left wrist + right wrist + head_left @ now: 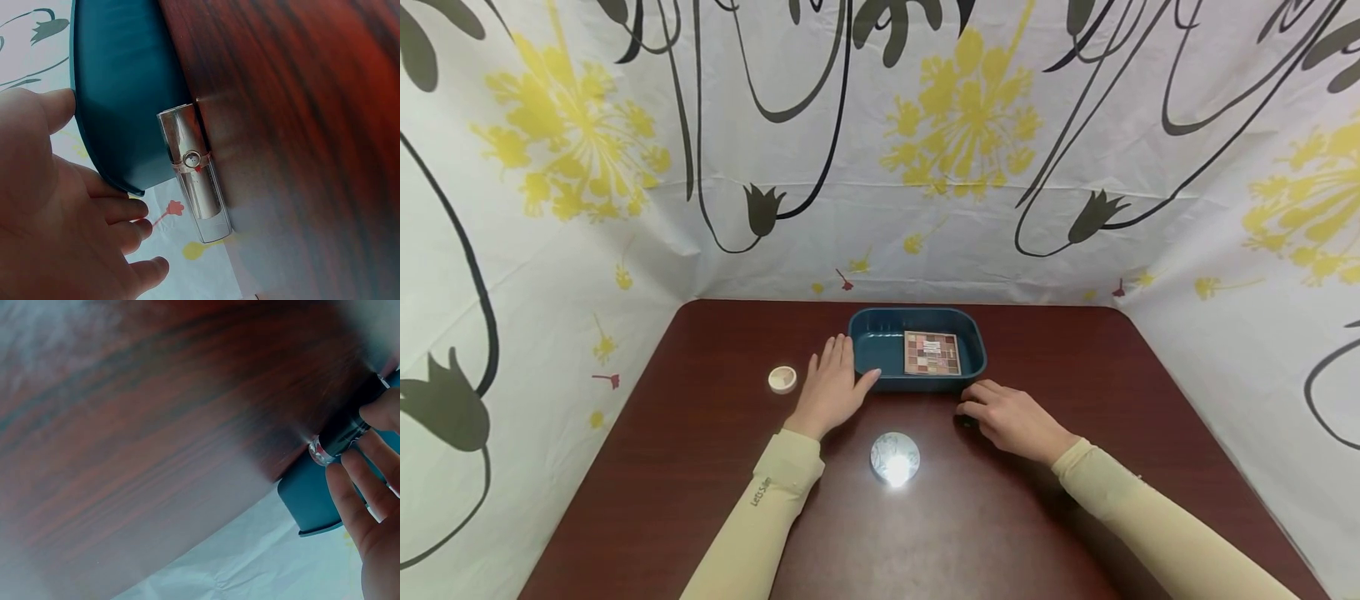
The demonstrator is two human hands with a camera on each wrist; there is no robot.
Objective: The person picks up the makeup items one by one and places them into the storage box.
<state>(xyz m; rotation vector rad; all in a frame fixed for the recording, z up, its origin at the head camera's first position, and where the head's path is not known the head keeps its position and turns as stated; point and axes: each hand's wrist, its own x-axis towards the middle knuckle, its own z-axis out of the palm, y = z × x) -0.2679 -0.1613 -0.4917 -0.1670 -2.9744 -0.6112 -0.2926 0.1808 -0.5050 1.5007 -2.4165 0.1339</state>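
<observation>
In the head view a blue tray (880,382) stands near the back of the table, with an eyeshadow palette (931,353) in it. My left hand (831,387) lies at the tray's left end, fingers straight and thumb at the rim. Close to that hand, in the left wrist view, lies a silver lipstick tube (194,169) with a clear half; the head view does not show it. At the tray's right front corner my right hand (1018,418) holds a black tube (345,428) with a shiny clear end between thumb and fingers. Its far end is partly hidden.
A round marbled compact (895,454) with a bright reflection lies in front of the tray. To the left of my left hand is a small round white pot (782,380). Behind the brown table (730,333) hangs a patterned curtain (865,150).
</observation>
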